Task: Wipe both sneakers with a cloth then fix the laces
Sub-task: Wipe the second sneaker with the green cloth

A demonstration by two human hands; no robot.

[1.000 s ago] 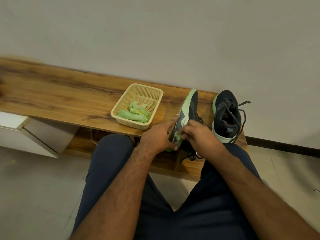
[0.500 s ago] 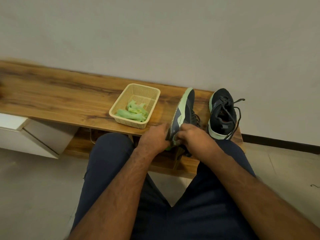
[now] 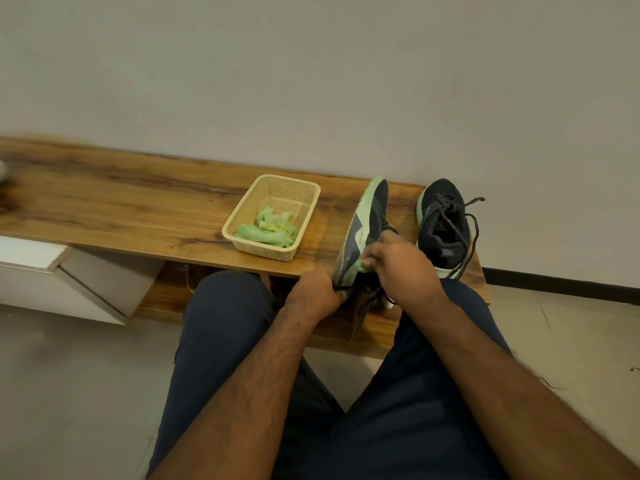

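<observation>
A dark sneaker with a pale green sole [image 3: 367, 223] is tipped on its side at the bench's front edge. My left hand [image 3: 318, 292] grips its heel end from the left. My right hand [image 3: 401, 265] pinches a small green cloth [image 3: 362, 266] against the shoe's side near the heel. The second dark sneaker [image 3: 443, 226] stands upright to the right, its black laces loose and trailing over the side.
A beige plastic basket [image 3: 301, 199] holding several green cloths [image 3: 270, 228] sits on the wooden bench [image 3: 121, 206] left of the shoes. A white cabinet [image 3: 41, 268] stands lower left. The wall is right behind the bench. My knees are under the front edge.
My left hand has slid down from the shoe's side and now grips the heel. My right hand with the cloth has shifted slightly along the shoe's side. The sneaker stays tipped.
</observation>
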